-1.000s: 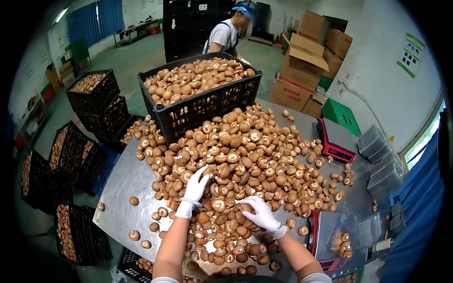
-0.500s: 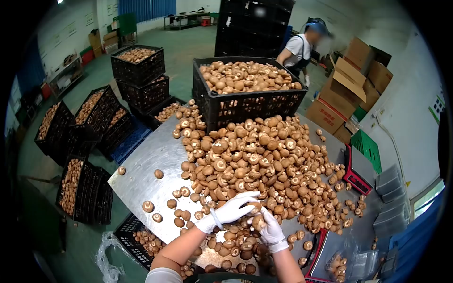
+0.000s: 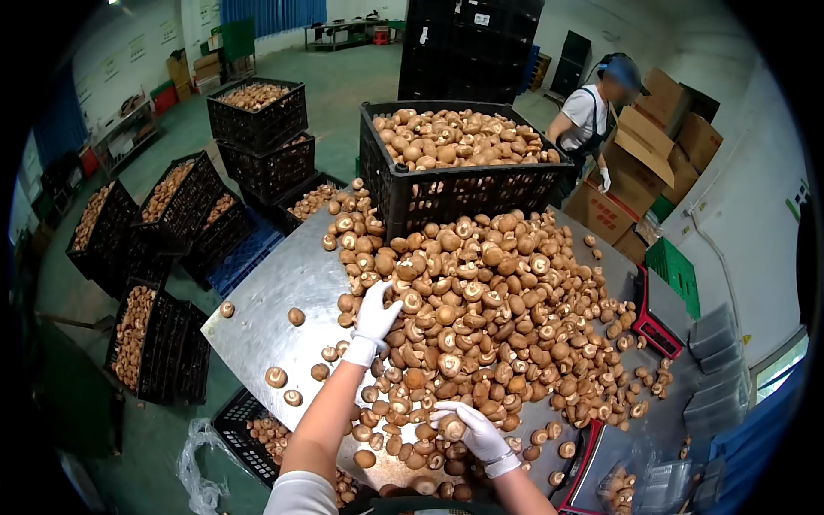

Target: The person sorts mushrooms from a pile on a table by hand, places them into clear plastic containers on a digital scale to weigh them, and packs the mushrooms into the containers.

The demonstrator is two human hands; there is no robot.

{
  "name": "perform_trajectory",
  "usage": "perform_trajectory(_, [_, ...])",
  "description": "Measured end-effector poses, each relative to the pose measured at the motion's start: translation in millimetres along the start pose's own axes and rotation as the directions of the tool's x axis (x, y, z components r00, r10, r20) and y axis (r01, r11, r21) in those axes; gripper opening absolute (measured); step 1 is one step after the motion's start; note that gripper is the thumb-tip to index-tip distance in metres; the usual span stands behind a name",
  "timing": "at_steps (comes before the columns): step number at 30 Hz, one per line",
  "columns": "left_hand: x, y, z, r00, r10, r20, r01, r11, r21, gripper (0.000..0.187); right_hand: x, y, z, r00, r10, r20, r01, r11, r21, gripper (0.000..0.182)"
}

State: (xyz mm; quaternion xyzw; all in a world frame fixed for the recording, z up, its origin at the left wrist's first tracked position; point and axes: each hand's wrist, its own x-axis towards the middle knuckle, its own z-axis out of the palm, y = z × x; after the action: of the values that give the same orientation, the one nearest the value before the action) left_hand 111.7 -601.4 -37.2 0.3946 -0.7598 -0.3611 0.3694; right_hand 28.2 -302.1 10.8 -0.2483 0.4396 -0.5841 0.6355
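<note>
My left hand (image 3: 375, 319), in a white glove, reaches onto the left side of a big heap of brown mushrooms (image 3: 481, 318). Its fingers and thumb are apart at the mushrooms, and nothing shows in its grasp. Lower down, near the table's front edge, my right hand (image 3: 479, 435) wears a white glove too. Its fingers curl around a mushroom (image 3: 452, 427) whose pale stem side shows. Loose mushrooms lie below and around both hands on the metal table (image 3: 257, 330).
A black crate (image 3: 481, 184) full of mushrooms stands at the table's back. More filled crates (image 3: 172, 348) stand on the floor at left. Red scales (image 3: 657, 313) and clear plastic trays (image 3: 714, 360) are at right. Another person (image 3: 584, 120) is by cardboard boxes (image 3: 631, 163).
My hands have separated: the left moved up and left to the heap, the right down and slightly left with a mushroom. The other person moved right, bending toward the boxes.
</note>
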Motion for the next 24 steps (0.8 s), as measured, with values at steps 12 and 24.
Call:
perform_trajectory(12, [5, 14, 15, 0.986, 0.166, -0.004, -0.164, 0.980, 0.113, 0.036, -7, 12, -15, 0.999, 0.040, -0.030, -0.037, 0.995, 0.089, 0.042])
perform_trajectory(24, [-146, 117, -7, 0.687, 0.117, 0.718, 0.476, 0.674, -0.565, 0.027, -37, -4, 0, 0.967, -0.207, -0.148, 0.240, 0.937, 0.255, 0.058])
